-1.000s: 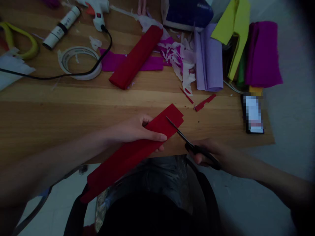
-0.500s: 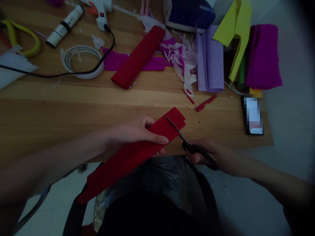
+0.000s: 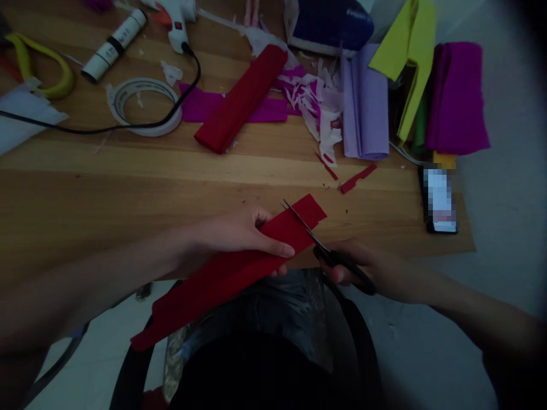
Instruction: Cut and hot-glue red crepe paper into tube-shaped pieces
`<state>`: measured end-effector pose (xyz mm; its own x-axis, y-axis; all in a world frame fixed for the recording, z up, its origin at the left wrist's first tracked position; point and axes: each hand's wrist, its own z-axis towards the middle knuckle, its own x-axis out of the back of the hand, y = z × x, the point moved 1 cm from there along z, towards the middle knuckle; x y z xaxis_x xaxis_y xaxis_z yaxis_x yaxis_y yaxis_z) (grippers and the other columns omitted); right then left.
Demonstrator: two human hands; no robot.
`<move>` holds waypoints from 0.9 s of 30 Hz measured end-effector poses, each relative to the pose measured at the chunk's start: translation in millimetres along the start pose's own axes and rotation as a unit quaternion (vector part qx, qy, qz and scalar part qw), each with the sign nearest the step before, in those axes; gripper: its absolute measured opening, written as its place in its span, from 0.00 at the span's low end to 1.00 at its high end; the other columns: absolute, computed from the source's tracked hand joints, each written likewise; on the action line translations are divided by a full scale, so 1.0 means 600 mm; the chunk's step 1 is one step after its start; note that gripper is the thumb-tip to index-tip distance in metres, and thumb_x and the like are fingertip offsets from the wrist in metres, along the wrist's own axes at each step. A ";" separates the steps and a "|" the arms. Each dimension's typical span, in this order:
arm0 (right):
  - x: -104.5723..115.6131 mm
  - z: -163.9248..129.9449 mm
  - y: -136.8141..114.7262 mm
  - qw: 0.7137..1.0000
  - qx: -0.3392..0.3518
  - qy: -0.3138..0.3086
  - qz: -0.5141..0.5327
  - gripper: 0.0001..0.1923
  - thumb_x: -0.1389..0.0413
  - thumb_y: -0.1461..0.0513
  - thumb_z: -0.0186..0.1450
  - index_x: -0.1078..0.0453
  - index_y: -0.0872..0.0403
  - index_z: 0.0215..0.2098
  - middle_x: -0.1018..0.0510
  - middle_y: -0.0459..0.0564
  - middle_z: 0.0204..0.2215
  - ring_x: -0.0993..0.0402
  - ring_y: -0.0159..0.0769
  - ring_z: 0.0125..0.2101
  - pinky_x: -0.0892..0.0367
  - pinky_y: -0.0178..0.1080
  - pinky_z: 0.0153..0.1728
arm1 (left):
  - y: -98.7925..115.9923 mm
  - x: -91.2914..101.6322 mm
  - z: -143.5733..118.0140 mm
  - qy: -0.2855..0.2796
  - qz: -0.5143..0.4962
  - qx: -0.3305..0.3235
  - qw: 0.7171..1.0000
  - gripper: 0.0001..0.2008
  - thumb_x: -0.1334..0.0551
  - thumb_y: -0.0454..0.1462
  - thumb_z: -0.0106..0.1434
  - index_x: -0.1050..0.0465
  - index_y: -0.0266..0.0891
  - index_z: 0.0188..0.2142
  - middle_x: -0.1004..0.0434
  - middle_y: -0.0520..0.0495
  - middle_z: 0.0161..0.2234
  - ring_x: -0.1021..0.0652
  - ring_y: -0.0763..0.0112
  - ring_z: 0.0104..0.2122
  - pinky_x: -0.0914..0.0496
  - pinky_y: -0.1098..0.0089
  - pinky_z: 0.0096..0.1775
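Item: red folded paper strip [image 3: 239, 265], hanging over the worktop's [image 3: 85, 199] near edge, which I see pinched in the left hand [image 3: 239, 236]. Right hand [image 3: 363, 265] grips black scissors [image 3: 318, 245] (blades across the strip's far end). Further back: tape roll [image 3: 143, 107], phone [image 3: 440, 199].

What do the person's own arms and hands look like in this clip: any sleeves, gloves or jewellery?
Both forearms are bare up to the edge of the picture; no sleeves show. The left hand and the right hand are bare, with no gloves. No ring, watch or bracelet can be made out, though the picture is dim and the arms blur toward the edges.
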<state>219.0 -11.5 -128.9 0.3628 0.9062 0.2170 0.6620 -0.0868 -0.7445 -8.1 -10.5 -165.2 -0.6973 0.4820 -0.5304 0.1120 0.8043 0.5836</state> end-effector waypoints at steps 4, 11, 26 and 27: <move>0.002 0.002 -0.002 1.000 -0.015 0.026 -0.003 0.26 0.51 0.42 0.64 0.41 0.53 0.23 0.44 0.40 0.18 0.48 0.26 0.20 0.49 0.32 0.20 | -0.002 0.006 0.002 -0.015 0.004 -0.013 1.000 0.08 0.32 0.39 0.57 0.25 0.36 0.28 0.19 0.50 0.24 0.22 0.75 0.19 0.26 0.76 0.27; -0.010 0.007 0.012 0.998 -0.028 0.051 0.040 0.28 0.49 0.40 0.62 0.44 0.53 0.20 0.47 0.38 0.16 0.53 0.24 0.18 0.52 0.32 0.18 | 0.000 0.005 0.001 0.004 0.001 -0.008 1.000 0.08 0.32 0.38 0.57 0.26 0.36 0.30 0.19 0.49 0.25 0.21 0.74 0.20 0.26 0.75 0.27; 0.110 0.012 0.103 0.784 -0.201 0.491 -0.321 0.19 0.46 0.53 0.64 0.26 0.57 0.46 0.21 0.60 0.37 0.25 0.50 0.34 0.38 0.43 0.28 | 0.014 -0.003 -0.002 0.148 0.068 -0.142 0.976 0.10 0.31 0.41 0.56 0.24 0.36 0.33 0.17 0.48 0.30 0.19 0.72 0.30 0.25 0.74 0.35; 0.104 0.012 0.100 0.782 -0.193 0.498 -0.322 0.19 0.47 0.54 0.65 0.26 0.58 0.47 0.21 0.61 0.38 0.25 0.51 0.36 0.36 0.44 0.30 | 0.016 -0.004 -0.003 0.163 0.074 -0.150 0.972 0.10 0.31 0.41 0.56 0.24 0.36 0.33 0.17 0.48 0.31 0.19 0.71 0.31 0.25 0.73 0.36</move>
<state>276.5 42.6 -164.3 0.0758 0.0583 0.9954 0.9966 -0.0379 -0.0736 -6.6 -4.5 -157.2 -0.8822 0.4098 -0.2319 0.0511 0.5729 0.8180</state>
